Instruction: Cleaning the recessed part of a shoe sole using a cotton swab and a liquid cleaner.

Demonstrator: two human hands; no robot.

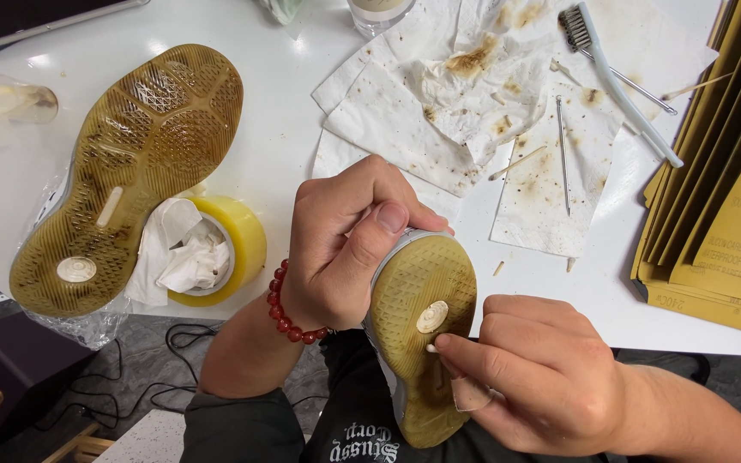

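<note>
The yellowed shoe (422, 334) is held sole-up over the lap, clamped in the left hand (345, 249) grip, while a small pale stick (431, 348) is pinched by the right hand (533, 377); slippage under pressure could gouge the sole or jab the thumb.

The held shoe (418, 343) has a yellowed, translucent rubber sole with fine rough tread. The bench (285, 146) is glossy white. The paper towels (465, 111) are crumpled, soft and stained brown; the tape roll (237, 231) is shiny yellow plastic.
</note>
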